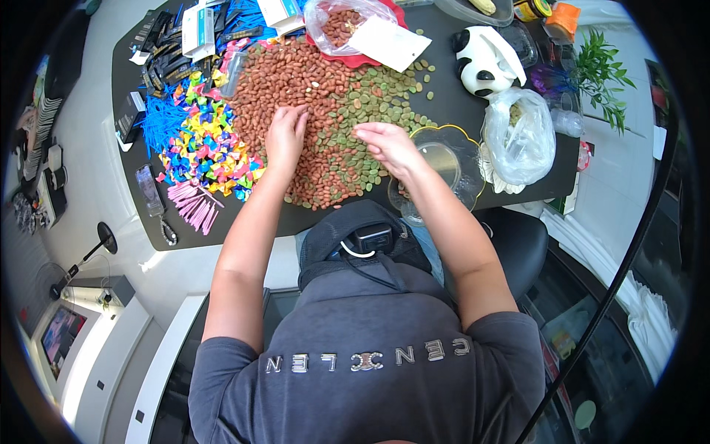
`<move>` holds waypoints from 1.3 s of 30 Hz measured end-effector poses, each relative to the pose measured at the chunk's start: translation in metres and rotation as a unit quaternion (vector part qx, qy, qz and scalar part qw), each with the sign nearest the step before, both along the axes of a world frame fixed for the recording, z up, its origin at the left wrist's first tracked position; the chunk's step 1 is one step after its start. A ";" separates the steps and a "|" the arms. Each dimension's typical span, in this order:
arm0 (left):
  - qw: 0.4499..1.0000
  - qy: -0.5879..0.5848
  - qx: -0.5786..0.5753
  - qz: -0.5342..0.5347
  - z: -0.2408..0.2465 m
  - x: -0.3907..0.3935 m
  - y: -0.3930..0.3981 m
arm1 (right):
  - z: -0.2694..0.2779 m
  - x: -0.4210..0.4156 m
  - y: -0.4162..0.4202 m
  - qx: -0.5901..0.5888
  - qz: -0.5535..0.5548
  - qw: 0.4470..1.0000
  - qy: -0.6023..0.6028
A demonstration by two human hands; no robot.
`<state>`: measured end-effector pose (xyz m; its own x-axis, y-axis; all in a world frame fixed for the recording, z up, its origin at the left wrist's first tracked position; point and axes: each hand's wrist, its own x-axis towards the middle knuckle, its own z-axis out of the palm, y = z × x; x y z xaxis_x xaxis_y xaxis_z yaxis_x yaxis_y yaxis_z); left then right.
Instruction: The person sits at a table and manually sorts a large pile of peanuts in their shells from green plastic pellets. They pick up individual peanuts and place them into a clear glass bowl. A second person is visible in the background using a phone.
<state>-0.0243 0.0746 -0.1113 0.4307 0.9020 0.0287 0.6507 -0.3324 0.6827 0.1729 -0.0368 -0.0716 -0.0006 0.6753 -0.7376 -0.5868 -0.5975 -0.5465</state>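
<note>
A broad heap of red-skinned peanuts (277,72) covers the middle of the dark table (444,83). Green broad beans (383,94) lie along its right side, and the two kinds mix where they meet. My left hand (285,136) is low over the peanuts with its fingers bent down; whatever its fingertips hold is hidden. Over the broad beans, my right hand (388,145) has its thumb and fingertips together. A small reddish spot shows at those tips, too small to identify. Under my right forearm is a clear plastic container (478,139) with a yellow scalloped rim.
Folded colored paper pieces (205,139), blue sticks (161,125), pink sticks (194,205) and a phone (148,191) lie left. At the back, a red tray (402,14) holds a bag of peanuts (341,28). Rightward are a panda-shaped container (480,61) and a plastic bag (521,144).
</note>
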 end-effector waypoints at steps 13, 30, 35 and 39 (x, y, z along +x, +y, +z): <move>0.988 0.153 -0.017 -0.020 -0.007 0.023 0.045 | -0.048 0.074 -0.125 -0.072 0.104 0.947 -0.296; 0.981 0.184 -0.014 -0.053 -0.003 0.028 0.042 | -0.066 0.063 -0.128 -0.017 0.077 0.942 -0.325; 0.976 0.210 -0.032 -0.052 -0.002 0.032 0.043 | -0.060 0.059 -0.126 -0.013 0.063 0.948 -0.310; 0.971 0.227 -0.046 -0.056 0.001 0.037 0.044 | -0.064 0.057 -0.127 -0.010 0.072 0.940 -0.332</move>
